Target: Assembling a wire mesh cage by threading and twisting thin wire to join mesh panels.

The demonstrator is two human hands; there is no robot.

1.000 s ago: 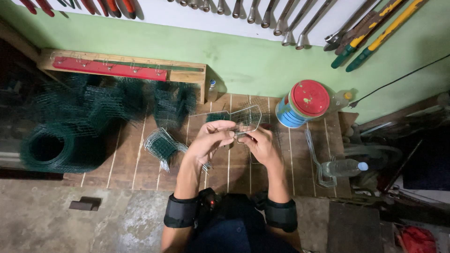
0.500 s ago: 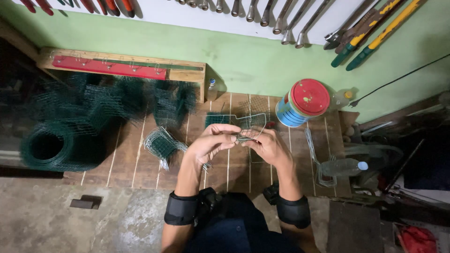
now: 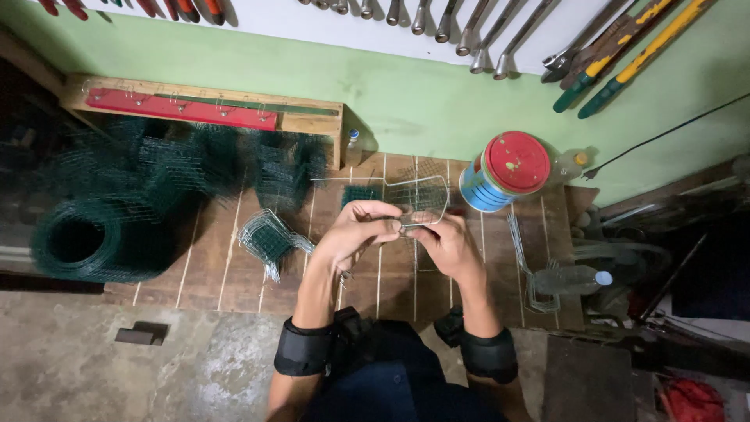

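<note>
Holding a wire frame (image 3: 418,202) over the middle of the plank bench (image 3: 211,266), both hands meet at its near edge. The left hand (image 3: 355,234) is curled, fingers pinching the wire where the frame's near side runs; the right hand (image 3: 449,246) is closed around the same stretch just to the right, thumb and fingers tight on it. The frame is a rounded rectangle of bare wire with a patch of green mesh inside it; its long axis runs left to right, and it lies tilted away from the person, far edge toward the wall. A straight wire tail sticks out left from its far corner.

Packages now: right of the frame, touching the far edge of the bench, stands a round tin (image 3: 504,170), blue and white sides, red lid spotted with paint. Behind it against the green wall, a small clear bottle (image 3: 574,162) with a yellow cap. Near right, a clear plastic bottle (image 3: 570,279) with a white cap lies on its side, cap pointing right. Far left, a red strip (image 3: 183,109) runs along a wooden rack. Left of the hands lies a bundle of mesh pieces (image 3: 269,238), and a dark green mesh roll (image 3: 82,242) sits at the far left.
</note>
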